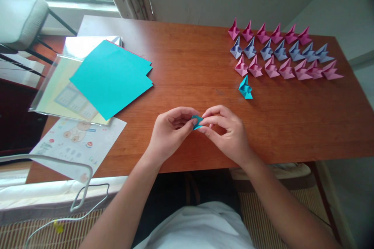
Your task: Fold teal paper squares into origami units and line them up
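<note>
**Turquoise paper [198, 122], pinched small between two hands**

The little folded piece sits just above the near edge of the worktop [187, 66], in front of the person's middle. The left hand [168, 132] has its thumb and forefinger clamped on one side of it; the fingers [216, 120] of the right hand [229, 132] close on the other side, tips together at the paper's edge. I take that two-sided grip as a way to steady something so small and work its creases; the fingertips hide much of it, so I can't make out its exact shape.

Just beyond the right hand stands a finished-looking turquoise figure [246, 88], set in front of three rows: light pink [286, 72], lilac [280, 52] and, farthest back, deep pink [263, 38]. They seem lined up by colour, perhaps for easy counting, and well apart from the forearms. That lone figure is the nearest thing a stray right hand might knock.

Over to the left, the turquoise sheets [113, 78] lie fanned across a clear plastic sleeve [48, 89], presumably within easy reach. A printed bear sheet [77, 148] pokes out nearer the person, overhanging the worktop's edge. Below it trails a white cable [61, 220], well away from the hands.
</note>
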Tool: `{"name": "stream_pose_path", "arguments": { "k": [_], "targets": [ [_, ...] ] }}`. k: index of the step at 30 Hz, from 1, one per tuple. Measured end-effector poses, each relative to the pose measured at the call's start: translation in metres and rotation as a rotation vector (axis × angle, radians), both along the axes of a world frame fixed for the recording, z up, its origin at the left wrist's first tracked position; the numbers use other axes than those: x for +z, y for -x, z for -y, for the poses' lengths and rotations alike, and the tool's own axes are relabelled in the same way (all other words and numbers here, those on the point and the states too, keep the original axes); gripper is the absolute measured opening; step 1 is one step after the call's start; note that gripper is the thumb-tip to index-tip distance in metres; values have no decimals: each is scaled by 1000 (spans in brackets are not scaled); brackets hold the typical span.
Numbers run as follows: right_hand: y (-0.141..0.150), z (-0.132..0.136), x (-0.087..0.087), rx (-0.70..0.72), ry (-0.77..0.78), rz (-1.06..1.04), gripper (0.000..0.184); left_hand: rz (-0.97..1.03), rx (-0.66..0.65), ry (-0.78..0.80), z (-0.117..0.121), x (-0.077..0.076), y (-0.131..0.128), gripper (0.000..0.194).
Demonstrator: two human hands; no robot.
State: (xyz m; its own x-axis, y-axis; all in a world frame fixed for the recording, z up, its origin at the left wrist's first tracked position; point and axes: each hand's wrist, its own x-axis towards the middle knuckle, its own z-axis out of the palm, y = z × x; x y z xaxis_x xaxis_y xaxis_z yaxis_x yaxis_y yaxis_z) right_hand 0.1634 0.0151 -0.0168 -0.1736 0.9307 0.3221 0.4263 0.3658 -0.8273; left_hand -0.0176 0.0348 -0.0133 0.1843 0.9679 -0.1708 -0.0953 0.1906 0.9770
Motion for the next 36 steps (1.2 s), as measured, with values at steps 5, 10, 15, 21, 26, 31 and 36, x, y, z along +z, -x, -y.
{"name": "stream_pose_path", "arguments": {
  "k": [5,10,15,21,26,31,36],
  "targets": [
    [2,3,-6,-67,16,-75,12,65,75,22,-1,2,1,22],
    [11,11,-7,-133,199,-167,11,70,185,-37,-1,-2,1,25],
    [23,9,-2,-244,96,-36,9,29,109,-36,0,-1,0,30],
    [27,6,-2,-302,-96,56,7,-22,47,-18,2,2,0,20],
    [28,4,-2,-304,-188,127,6,-32,39,-57,4,0,0,16],
    [31,0,-1,-301,-256,234,10,-120,64,-113,7,-3,-2,13],
    [31,0,2,-302,-281,353,13,-309,112,-264,9,-3,-3,7]
  ]
}}
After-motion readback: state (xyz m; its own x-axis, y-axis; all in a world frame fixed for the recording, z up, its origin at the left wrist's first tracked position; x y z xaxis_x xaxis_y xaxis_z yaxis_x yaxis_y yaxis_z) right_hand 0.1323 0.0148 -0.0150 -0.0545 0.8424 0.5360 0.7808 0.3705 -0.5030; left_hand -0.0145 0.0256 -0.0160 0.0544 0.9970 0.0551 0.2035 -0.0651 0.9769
